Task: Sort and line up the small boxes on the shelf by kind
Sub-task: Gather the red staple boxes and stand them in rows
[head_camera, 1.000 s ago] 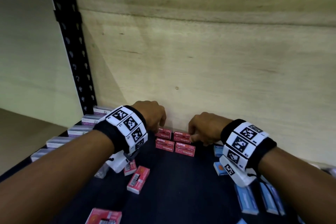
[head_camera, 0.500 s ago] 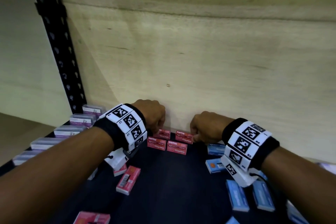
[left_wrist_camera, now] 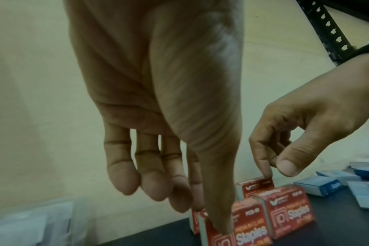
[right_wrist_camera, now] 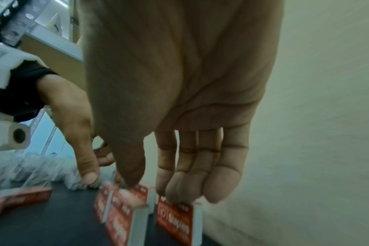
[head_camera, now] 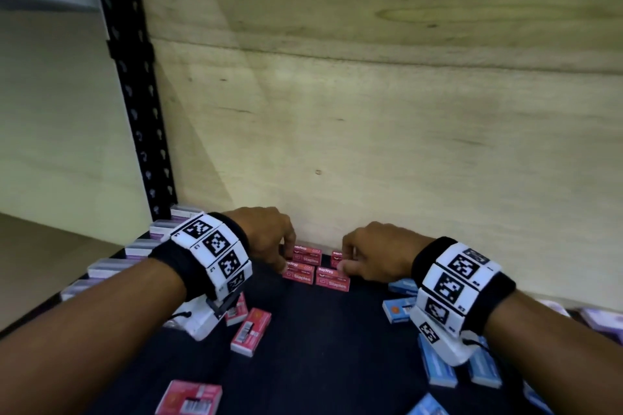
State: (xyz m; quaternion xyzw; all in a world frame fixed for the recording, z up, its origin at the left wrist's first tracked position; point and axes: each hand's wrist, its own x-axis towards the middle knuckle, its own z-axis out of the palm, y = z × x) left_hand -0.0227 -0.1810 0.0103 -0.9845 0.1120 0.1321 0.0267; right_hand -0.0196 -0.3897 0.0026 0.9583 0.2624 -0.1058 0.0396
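Observation:
Four red staples boxes stand in a two-by-two block against the back wall: front left (head_camera: 298, 274), front right (head_camera: 332, 279), back left (head_camera: 305, 254), back right (head_camera: 337, 254). My left hand (head_camera: 285, 256) is over the left pair. Its thumb tip (left_wrist_camera: 221, 231) presses the top of the front left box (left_wrist_camera: 249, 229), and its fingers (left_wrist_camera: 179, 199) hang loosely by the back left one. My right hand (head_camera: 345, 261) is over the right pair, with straight fingers (right_wrist_camera: 183, 186) on the back right box (right_wrist_camera: 175, 219) and the thumb on the front right box (right_wrist_camera: 124, 209).
Loose red boxes (head_camera: 251, 332) (head_camera: 192, 397) lie on the dark shelf (head_camera: 320, 347) at the front left. Several blue boxes (head_camera: 399, 310) (head_camera: 438, 365) lie scattered at the right. Pale purple boxes (head_camera: 108, 268) line the left edge by the black post (head_camera: 135, 77). A plywood wall (head_camera: 371, 145) closes the back.
Both hands have stayed on the four red boxes, with only small finger shifts. The head view has swung a little.

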